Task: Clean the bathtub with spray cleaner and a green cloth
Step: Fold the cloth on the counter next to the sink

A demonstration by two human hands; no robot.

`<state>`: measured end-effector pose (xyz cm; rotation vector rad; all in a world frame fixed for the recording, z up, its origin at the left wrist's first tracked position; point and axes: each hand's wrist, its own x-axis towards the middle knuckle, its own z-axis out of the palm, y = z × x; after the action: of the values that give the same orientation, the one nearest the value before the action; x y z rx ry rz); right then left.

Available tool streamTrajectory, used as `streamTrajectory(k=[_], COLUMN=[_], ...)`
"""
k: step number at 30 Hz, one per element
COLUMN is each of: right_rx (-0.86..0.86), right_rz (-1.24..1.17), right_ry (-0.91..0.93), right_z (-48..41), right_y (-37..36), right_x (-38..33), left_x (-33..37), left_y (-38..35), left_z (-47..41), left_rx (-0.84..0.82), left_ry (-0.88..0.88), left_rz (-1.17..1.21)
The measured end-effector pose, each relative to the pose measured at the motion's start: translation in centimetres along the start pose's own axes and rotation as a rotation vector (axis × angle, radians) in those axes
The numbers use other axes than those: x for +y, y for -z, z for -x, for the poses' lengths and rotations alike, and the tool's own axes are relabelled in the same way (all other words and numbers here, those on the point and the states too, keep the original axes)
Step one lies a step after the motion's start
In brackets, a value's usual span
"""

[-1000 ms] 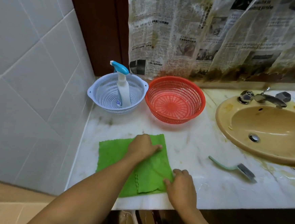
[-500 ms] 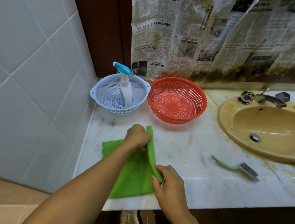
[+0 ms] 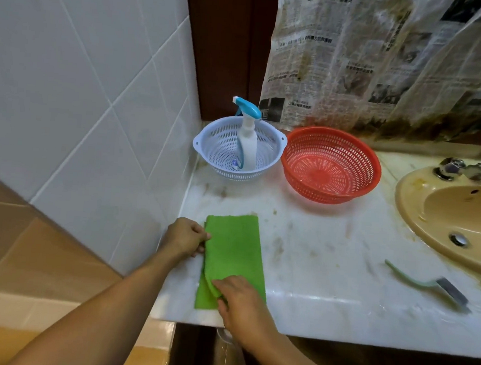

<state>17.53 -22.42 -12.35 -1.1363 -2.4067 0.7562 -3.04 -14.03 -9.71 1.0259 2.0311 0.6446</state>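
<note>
A green cloth (image 3: 232,249) lies folded into a narrow strip on the marble counter (image 3: 328,261), near its front left corner. My left hand (image 3: 184,237) pinches the cloth's left edge about halfway along. My right hand (image 3: 241,302) pinches the near end of the folded layer at the counter's front edge. A white spray bottle (image 3: 247,142) with a blue trigger head stands upright in a pale blue basket (image 3: 221,149) at the back left.
A red basket (image 3: 331,166) sits right of the blue one. A beige sink (image 3: 461,217) with a metal tap (image 3: 465,168) fills the right side. A green-handled brush (image 3: 429,285) lies before it. Newspaper (image 3: 387,58) covers the back wall; white tiles (image 3: 77,83) stand left.
Both hands folded the cloth's right half over to the left, so the wide cloth is now a narrow strip. My left hand moved from the cloth's top to its left edge.
</note>
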Motion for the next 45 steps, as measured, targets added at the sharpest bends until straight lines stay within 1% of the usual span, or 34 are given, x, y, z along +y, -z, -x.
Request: streamTrajectory(k=[4, 6, 8, 10, 12, 13, 14, 15, 17, 19, 21, 25, 27, 28, 31, 33, 35, 37, 42, 45], right_rx=[-0.090, -0.120, -0.070, 0.004, -0.030, -0.069, -0.106, -0.130, -0.131, -0.116, -0.090, -0.040, -0.068, -0.098, -0.259, -0.297, -0.278, -0.235, -0.099, -0.062], right_rz=[0.005, -0.027, -0.032, 0.038, 0.142, 0.185, 0.218, 0.245, 0.287, 0.288, 0.304, 0.383, 0.383, 0.373, 0.212, 0.083, -0.068, -0.162, -0.252, -0.307], right_ry=[0.001, 0.013, 0.034, 0.076, 0.099, 0.099, 0.094, 0.095, 0.120, 0.130, 0.143, 0.146, 0.136, 0.125, -0.010, -0.107, -0.189, -0.234, -0.349, -0.418], right_z=[-0.2, 0.1, 0.6, 1.4, 2.1, 2.4, 2.7, 2.9, 3.0, 2.9, 2.8, 2.9, 3.0, 3.0, 3.8, 4.8, 5.3, 4.9, 1.1, -1.5], right_y=[-0.4, 0.3, 1.5, 3.0, 4.5, 5.2, 5.8, 6.1, 6.3, 6.0, 5.5, 4.4, 4.7, 5.1, 7.1, 8.7, 10.0, 10.9, 12.0, 12.2], right_x=[-0.3, -0.1, 0.5, 1.8, 3.6, 4.5, 5.2, 5.8, 6.3, 6.3, 6.2, 5.9, 5.6, 5.3, 4.6, 4.4, 4.3, 4.3, 4.8, 5.1], left_x=[-0.7, -1.3, -2.5, -3.8, -5.3, -6.0, -6.8, -7.6, -9.1, -10.3, -10.6, -10.0, -9.5, -9.2, -8.6, -8.3, -7.9, -7.1, -4.0, -2.8], left_y=[-0.6, -1.1, -1.4, -1.5, -1.2, -0.9, -0.5, 0.0, 0.8, 1.3, 1.3, -0.2, -0.6, -0.6, -0.2, 0.3, 0.8, 1.1, 1.7, 1.4], left_z=[0.0, 0.1, 0.9, 2.4, 4.1, 5.1, 6.0, 6.7, 7.6, 7.7, 7.6, 7.9, 8.4, 8.7, 10.1, 11.4, 12.1, 12.0, 9.6, 7.9], left_rx=[0.075, 0.132, 0.132, 0.107, 0.073, 0.041, -0.005, -0.053, -0.132, -0.165, -0.137, 0.011, 0.009, -0.014, -0.131, -0.217, -0.263, -0.253, -0.149, -0.103], left_ry=[-0.084, -0.180, -0.339, -0.566, -0.837, -0.939, -0.996, -1.020, -1.004, -1.007, -1.050, -1.186, -1.178, -1.146, -1.022, -0.891, -0.789, -0.725, -0.559, -0.436], left_rz=[-0.052, -0.120, -0.258, -0.368, -0.463, -0.528, -0.582, -0.618, -0.665, -0.717, -0.760, -0.774, -0.758, -0.736, -0.619, -0.485, -0.350, -0.253, -0.064, 0.031])
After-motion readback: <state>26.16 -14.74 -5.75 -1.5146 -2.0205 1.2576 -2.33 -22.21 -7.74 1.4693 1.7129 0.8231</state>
